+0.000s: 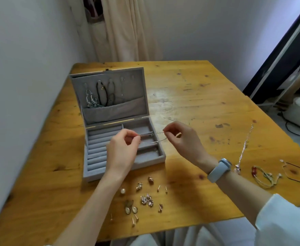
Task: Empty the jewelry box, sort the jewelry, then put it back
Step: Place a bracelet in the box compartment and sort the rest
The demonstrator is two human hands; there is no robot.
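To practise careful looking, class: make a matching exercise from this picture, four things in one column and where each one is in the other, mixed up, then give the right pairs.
Things
1. thin chain
2. earrings
3. dark necklaces
4. watch

Places
A. on the right wrist
B. hanging inside the open lid of the jewelry box
C. pinched between the left hand and the right hand, above the box
D. loose on the table, on the near side of the box

Pairs: 1-C, 2-D, 3-B, 4-A
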